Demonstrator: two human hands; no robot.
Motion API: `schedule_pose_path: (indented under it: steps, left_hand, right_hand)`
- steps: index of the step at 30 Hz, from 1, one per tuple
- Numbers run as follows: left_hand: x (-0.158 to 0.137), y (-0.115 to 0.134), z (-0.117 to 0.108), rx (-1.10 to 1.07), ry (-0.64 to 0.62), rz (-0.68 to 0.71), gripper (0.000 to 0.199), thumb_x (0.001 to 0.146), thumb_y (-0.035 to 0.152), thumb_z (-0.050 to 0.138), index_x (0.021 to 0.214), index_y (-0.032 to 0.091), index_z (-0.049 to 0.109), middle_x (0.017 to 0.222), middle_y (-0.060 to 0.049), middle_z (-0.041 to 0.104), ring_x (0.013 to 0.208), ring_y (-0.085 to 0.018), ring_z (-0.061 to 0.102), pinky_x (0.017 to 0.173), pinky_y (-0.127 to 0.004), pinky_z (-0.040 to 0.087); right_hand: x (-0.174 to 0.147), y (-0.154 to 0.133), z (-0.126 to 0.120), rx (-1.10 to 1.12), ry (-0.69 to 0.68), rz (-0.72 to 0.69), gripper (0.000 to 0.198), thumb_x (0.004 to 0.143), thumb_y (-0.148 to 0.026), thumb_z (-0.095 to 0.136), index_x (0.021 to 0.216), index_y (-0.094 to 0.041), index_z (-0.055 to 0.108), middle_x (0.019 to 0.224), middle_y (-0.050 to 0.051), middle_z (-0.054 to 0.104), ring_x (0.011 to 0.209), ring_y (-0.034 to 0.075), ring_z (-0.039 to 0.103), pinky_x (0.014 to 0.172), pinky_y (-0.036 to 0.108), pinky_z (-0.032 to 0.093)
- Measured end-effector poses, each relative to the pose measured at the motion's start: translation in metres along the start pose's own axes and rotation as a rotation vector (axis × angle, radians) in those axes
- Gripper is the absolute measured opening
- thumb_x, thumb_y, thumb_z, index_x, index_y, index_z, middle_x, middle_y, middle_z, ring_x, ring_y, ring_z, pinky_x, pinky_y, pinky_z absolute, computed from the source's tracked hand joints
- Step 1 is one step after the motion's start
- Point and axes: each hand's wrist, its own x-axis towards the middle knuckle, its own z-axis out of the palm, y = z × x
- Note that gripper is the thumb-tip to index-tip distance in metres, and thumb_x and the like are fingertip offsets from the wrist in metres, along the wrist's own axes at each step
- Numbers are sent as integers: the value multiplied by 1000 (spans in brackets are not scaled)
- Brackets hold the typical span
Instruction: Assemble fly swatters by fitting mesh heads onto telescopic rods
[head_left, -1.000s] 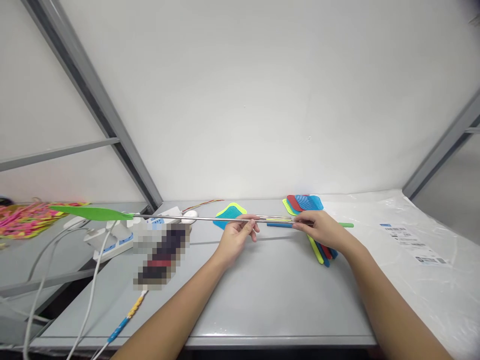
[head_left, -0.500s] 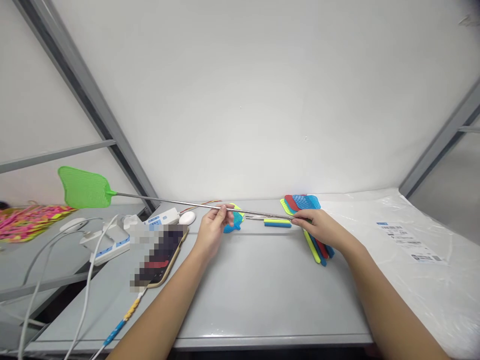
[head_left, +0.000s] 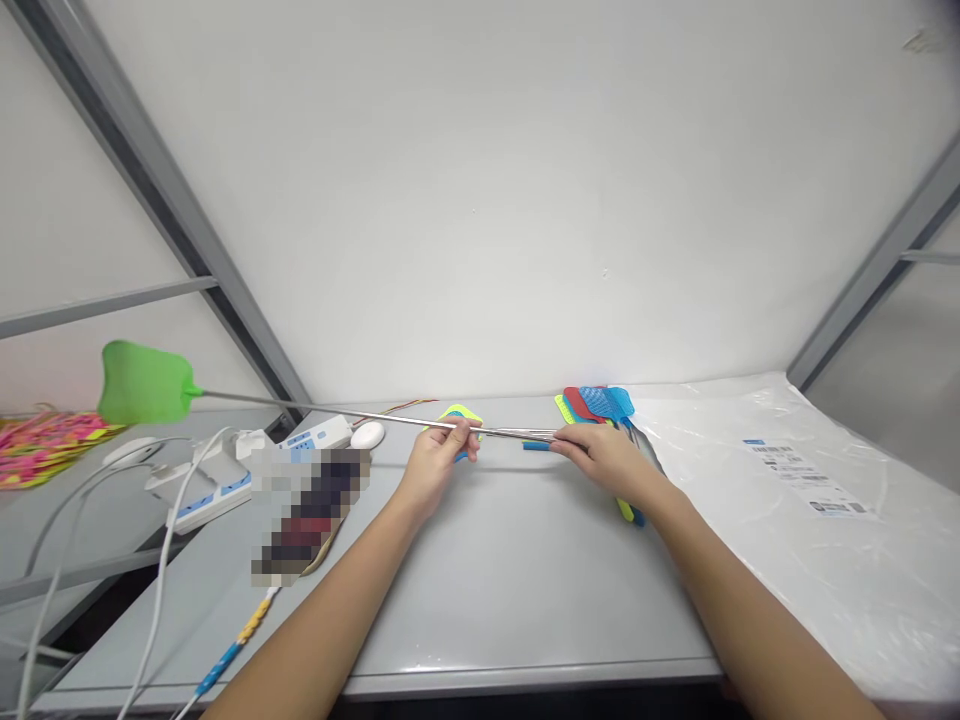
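Closest to me, at the front left of the grey table [head_left: 525,590], a cable in a yellow-and-blue sleeve [head_left: 229,655] runs up to a blurred-out phone [head_left: 315,515]. Beyond that, the left hand [head_left: 439,455] pinches the thin metal rod of a green swatter [head_left: 146,383] between thumb and fingers, and the right hand [head_left: 604,460] grips it farther along, so it's held above the table with its green head out to the left, near the power strip [head_left: 217,495]. Farther back, red, blue and yellow swatters [head_left: 592,403] lie overlapping beside a plastic-wrapped package [head_left: 780,560], before the white wall [head_left: 480,180].
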Motion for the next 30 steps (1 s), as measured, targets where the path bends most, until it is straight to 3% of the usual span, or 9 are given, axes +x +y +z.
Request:
schedule_pose_path:
  steps: [5, 10, 19, 30]
  left_hand:
    - [6, 8, -9, 1, 84, 65, 27, 82, 42, 61, 87, 16, 67, 63, -1, 53, 60, -13, 50, 61, -26, 41]
    - [11, 12, -19, -40, 180, 114, 29, 79, 43, 65, 83, 15, 67, 60, 0, 49, 57, -12, 48, 56, -24, 39]
    - [6, 2, -16, -84, 152, 76, 29, 81, 42, 63, 88, 14, 65, 64, 2, 51, 54, -9, 49, 54, -23, 40]
    - [9, 1, -22, -41, 205, 110, 33, 79, 45, 64, 89, 14, 65, 62, 1, 51, 54, -10, 49, 55, -23, 41]
  right_hand:
    - [3, 0, -6, 46, -19, -17, 36, 94, -45, 35, 85, -25, 63, 80, 0, 65, 71, 15, 55, 59, 25, 34]
    - [0, 11, -18, 68, -43, 81, 34, 92, -45, 37, 86, -26, 65, 77, 0, 63, 71, 16, 54, 59, 26, 36]
    - [-4, 27, -18, 43, -7, 115, 31, 89, -48, 44, 84, -25, 64, 78, 0, 63, 69, 15, 54, 59, 26, 37]
    - [-3, 43, -19, -72, 58, 145, 28, 87, -46, 47, 84, -26, 66, 80, 1, 63, 72, 17, 54, 59, 26, 35]
